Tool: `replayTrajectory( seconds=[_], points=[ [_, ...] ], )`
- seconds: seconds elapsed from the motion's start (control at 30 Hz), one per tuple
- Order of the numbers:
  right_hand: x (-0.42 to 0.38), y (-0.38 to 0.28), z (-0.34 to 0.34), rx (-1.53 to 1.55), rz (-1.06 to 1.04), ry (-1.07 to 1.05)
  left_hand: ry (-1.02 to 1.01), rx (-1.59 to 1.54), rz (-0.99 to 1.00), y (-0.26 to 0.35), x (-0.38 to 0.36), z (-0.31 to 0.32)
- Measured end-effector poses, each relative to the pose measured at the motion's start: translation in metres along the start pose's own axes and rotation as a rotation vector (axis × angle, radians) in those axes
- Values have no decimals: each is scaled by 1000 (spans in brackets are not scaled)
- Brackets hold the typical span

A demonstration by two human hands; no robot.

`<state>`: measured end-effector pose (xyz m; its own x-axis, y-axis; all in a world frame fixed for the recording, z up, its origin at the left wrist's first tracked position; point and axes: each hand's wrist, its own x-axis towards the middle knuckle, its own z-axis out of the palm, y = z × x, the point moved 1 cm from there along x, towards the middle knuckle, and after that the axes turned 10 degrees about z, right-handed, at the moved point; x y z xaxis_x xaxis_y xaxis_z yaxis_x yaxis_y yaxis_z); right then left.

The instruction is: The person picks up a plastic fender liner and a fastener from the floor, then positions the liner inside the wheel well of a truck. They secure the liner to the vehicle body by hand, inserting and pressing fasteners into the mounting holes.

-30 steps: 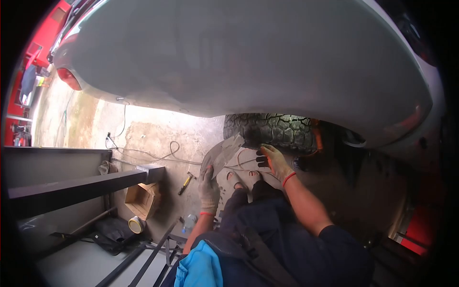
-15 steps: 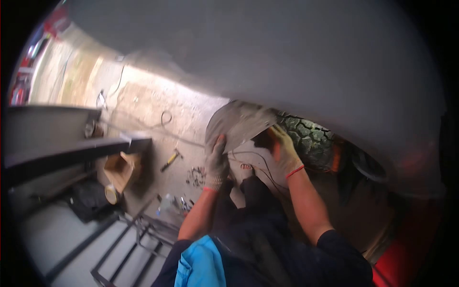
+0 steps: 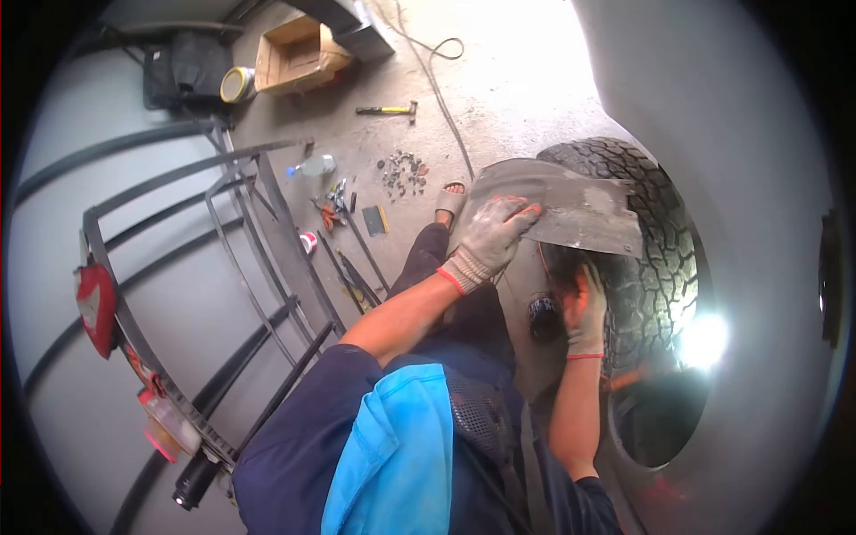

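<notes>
A curved, dirt-smudged grey panel [image 3: 575,209] is held up in front of the knobbly tyre [image 3: 655,276] in the vehicle's wheel opening. My left hand [image 3: 490,236], in a pale knitted glove with a red cuff, grips the panel's near left edge, thumb on top. Below the panel, close to the tyre, is my right hand [image 3: 585,312] in a matching glove. Its fingers are curled up at a dark part under the panel, and what they hold is partly hidden. A dark cylindrical object [image 3: 543,316] is left of that hand.
Grey bodywork [image 3: 758,178] rises on the right, with a bright lamp [image 3: 703,341] by the wheel. On the floor lie a hammer [image 3: 388,111], small fasteners [image 3: 404,174], a bottle [image 3: 312,167] and a cardboard box [image 3: 299,58]. A metal frame [image 3: 267,196] stands left.
The view has swung round, bringing the tyre and lamp into fuller sight. My left hand now lies across the panel's near edge; my right hand is lower, under the panel beside the tyre.
</notes>
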<state>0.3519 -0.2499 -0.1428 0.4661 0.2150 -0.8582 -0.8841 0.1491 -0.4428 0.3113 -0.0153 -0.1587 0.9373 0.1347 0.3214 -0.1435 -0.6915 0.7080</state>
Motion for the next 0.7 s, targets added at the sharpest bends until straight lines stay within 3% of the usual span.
replayTrajectory(
  seconds=[0.03,0.1,0.27,0.53,0.63,0.7],
  points=[
    [9,11,5,-62,28,-89,15,6,-18,-6,-10,-9],
    [17,36,25,-173,125,-110,5,3,-219,-23,-32,-24],
    [60,89,52,-379,314,-111,139,79,-433,-75,-82,-23],
    [179,146,84,-493,393,-89,190,94,-460,-169,-115,19],
    [272,185,79,-527,301,-158,205,86,-403,-226,-122,25],
    [335,196,90,-728,398,-136,290,64,-433,-266,-137,25]
  ],
)
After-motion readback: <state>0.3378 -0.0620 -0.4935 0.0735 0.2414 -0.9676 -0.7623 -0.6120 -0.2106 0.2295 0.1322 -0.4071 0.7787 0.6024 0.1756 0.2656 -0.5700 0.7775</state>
